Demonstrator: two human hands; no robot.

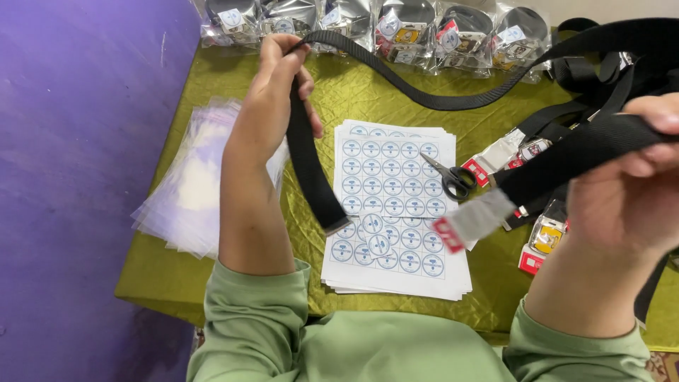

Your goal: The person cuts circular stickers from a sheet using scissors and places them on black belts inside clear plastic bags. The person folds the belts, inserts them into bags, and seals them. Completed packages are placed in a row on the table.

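stretching across the upper frame, a black webbing belt (pixel 453 99) runs between both hands. left hand (pixel 272 99), upper centre, has its fingers pinching the strap, whose metal-tipped end hangs over the sticker sheets (pixel 396 233). right hand (pixel 626 191), at the right edge, has its fingers closed round the other end. scissors (pixel 449 175) lie mid-table (pixel 368 92); clear bags (pixel 187 191) overhang the table's left edge.

I'm at a home packing bench: a green cloth-covered table (pixel 177 276) against a purple wall (pixel 78 141), bagged belts (pixel 396 25) lining its far edge, sticker sheets (pixel 396 212) mid-table, clear bags (pixel 191 191) at its left edge.
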